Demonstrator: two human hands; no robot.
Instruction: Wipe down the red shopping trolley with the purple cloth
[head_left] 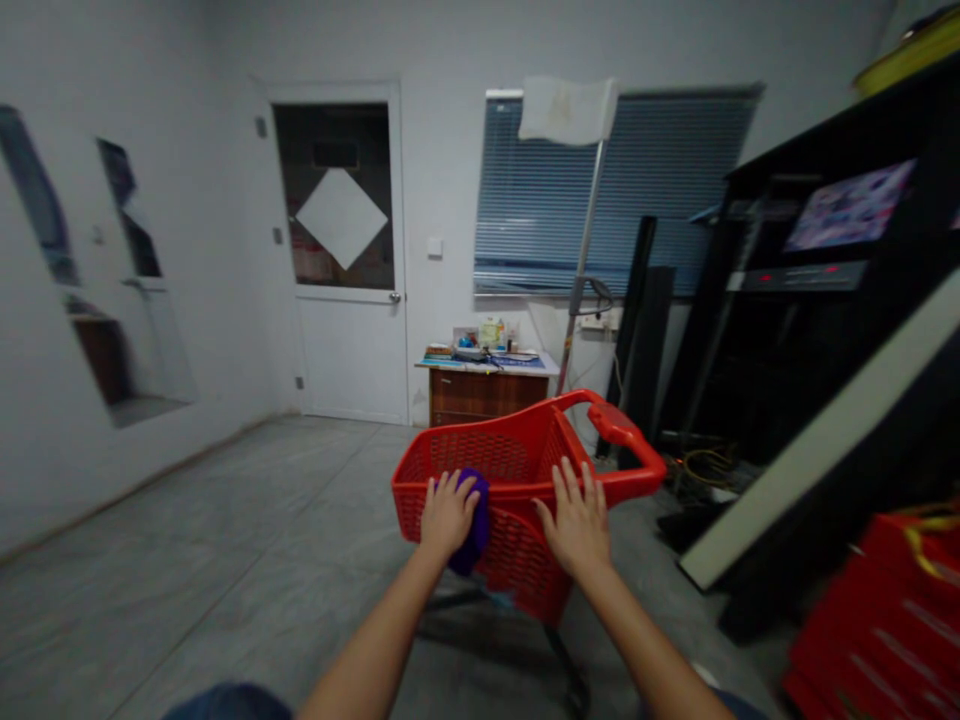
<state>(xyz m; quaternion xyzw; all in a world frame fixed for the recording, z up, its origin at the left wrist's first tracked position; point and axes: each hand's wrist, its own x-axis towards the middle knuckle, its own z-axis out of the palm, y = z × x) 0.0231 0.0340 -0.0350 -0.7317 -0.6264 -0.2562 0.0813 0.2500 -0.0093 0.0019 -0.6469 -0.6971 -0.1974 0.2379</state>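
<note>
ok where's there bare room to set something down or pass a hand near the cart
Widest: the bare floor between the left wall and red cart. A small rim gap shows between the left hand on purple cloth and right hand. Crowded: the brown cabinet's top, and around the cables.

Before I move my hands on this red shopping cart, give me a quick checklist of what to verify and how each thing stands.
1. Left hand on the purple cloth: ok, it lies over it at the near side of the shopping cart.
2. Cloth gripped firmly: cannot tell, the palm side is hidden.
3. Cloth spread flat: not ok, it is bunched under the hand.
4. Right hand free of cloth: ok, fingers spread at the near rim, toward the handle.
5. Cart upright: ok, its basket opens upward.
6. Wheels kept from rolling: cannot tell, the underside is too dark and blurred.
</note>
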